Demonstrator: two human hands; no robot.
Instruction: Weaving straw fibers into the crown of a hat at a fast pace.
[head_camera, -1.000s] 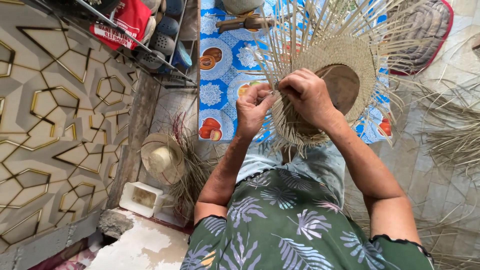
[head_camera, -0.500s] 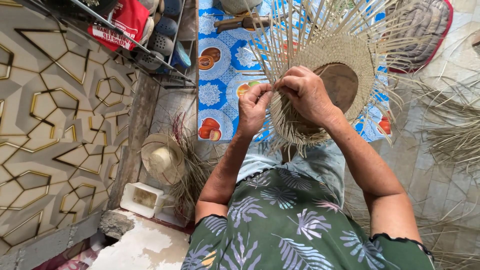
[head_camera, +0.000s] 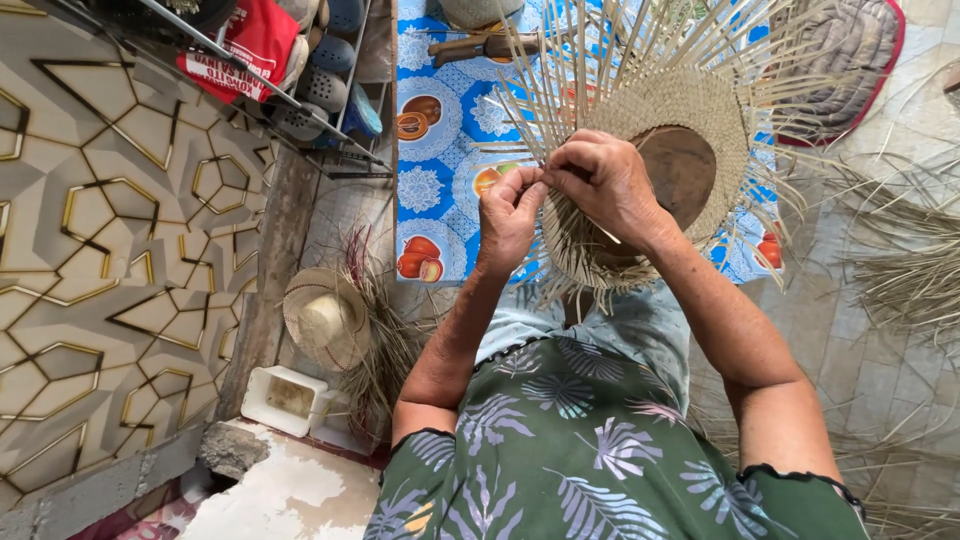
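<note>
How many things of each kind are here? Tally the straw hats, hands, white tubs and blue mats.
Straw hats: 2 (unfinished straw hat in both hands, finished straw hat on the floor)
Hands: 2 (left hand, right hand)
White tub: 1
Blue patterned mat: 1
Total: 6

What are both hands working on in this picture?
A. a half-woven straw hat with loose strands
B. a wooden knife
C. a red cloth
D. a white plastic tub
A: the left hand and right hand pinch strands at the edge of the half-woven straw hat.
</note>
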